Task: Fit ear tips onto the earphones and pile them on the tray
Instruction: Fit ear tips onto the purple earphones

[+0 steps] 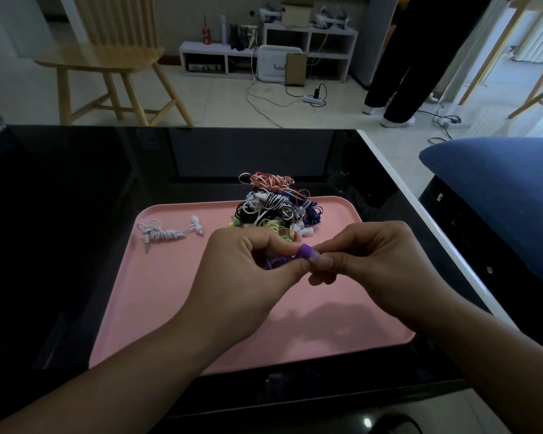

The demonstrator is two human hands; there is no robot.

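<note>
Between the two hands, above the middle of the flat pink plastic tray (157, 296), a small purple earphone bud (307, 251) is being held with its long axis lying roughly level, running from one hand across to the other; its right end is disappearing under a pale, translucent ear tip (316, 255) that is sitting at the fingertips of the right hand. The left hand (248, 277) is curling around the bud, pinching it between thumb and forefinger, and loops of thin purple cord (275, 263) are showing inside its palm. The right hand (370, 261) is pinching the ear tip from the opposite side, thumb and forefinger meeting the left hand's fingertips so that the two are touching around the bud. Whether the tip is fully seated on the bud cannot be told. Just beyond the hands, at the far edge of the tray, a tangled heap of coiled earphones (273, 211) in black, white, blue, green and pink cords is lying, partly hidden behind the knuckles. To the far left of the left hand, well apart from it, a bundled white wired earphone set (166, 234) is lying alone on the tray. The tray is resting on a glossy black tabletop (60, 230).
</note>
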